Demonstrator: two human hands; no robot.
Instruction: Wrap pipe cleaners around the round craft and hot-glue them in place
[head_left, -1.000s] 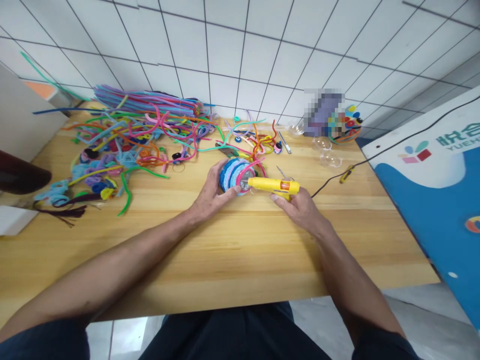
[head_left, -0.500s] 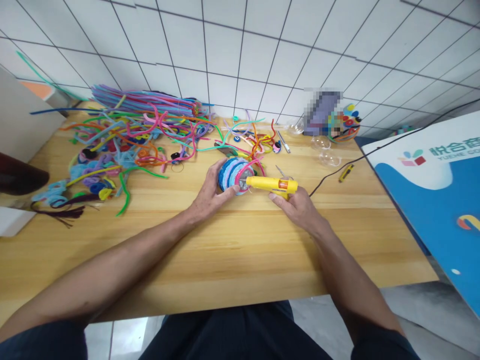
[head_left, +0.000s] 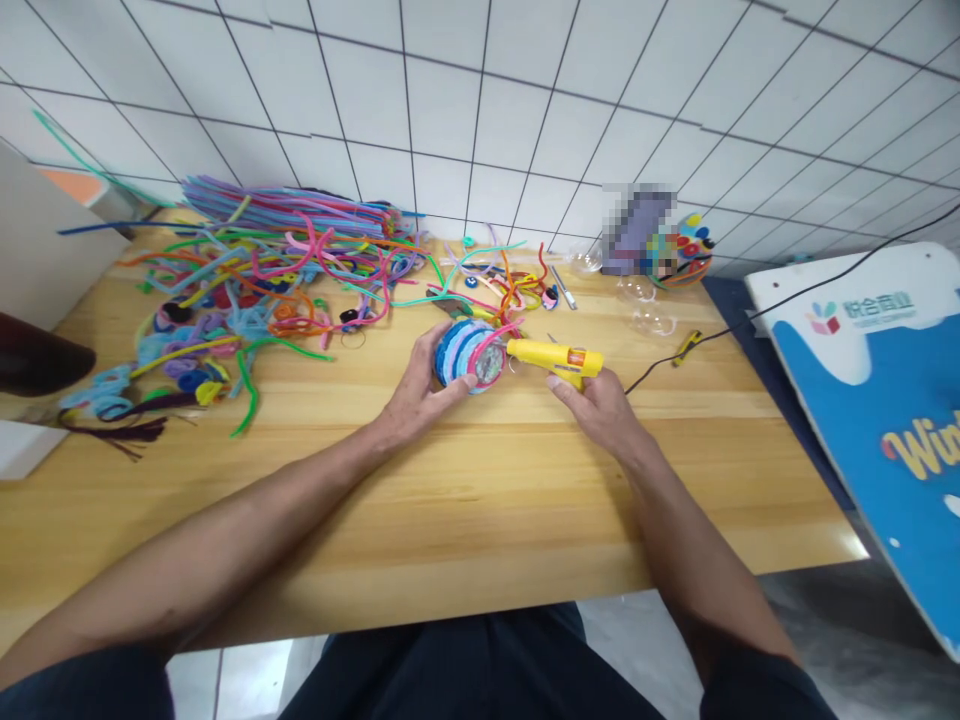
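My left hand (head_left: 421,385) grips a round container wrapped in pipe cleaners (head_left: 459,352), banded dark blue, light blue, lilac and pink. It lies tilted with its clear end turned to the right, and my thumb presses near the rim. A loose pink pipe cleaner end sticks out at its top. In my right hand (head_left: 600,405) is a yellow hot glue gun (head_left: 551,357), its nozzle pointing left, just right of the container's clear end. The fingers wrapped behind the glue gun's handle are partly hidden.
Tangled pipe cleaners (head_left: 217,300) and a bundle of them (head_left: 292,208) cover the table's back left. Clear plastic domes (head_left: 652,318), a yellow utility knife (head_left: 687,347) and a black cord (head_left: 720,325) lie to the right. A blue printed board (head_left: 862,400) stands beyond the right edge.
The glue gun in my right hand has moved right, away from the container, and its nozzle no longer overlaps the clear end. My left hand keeps its hold.
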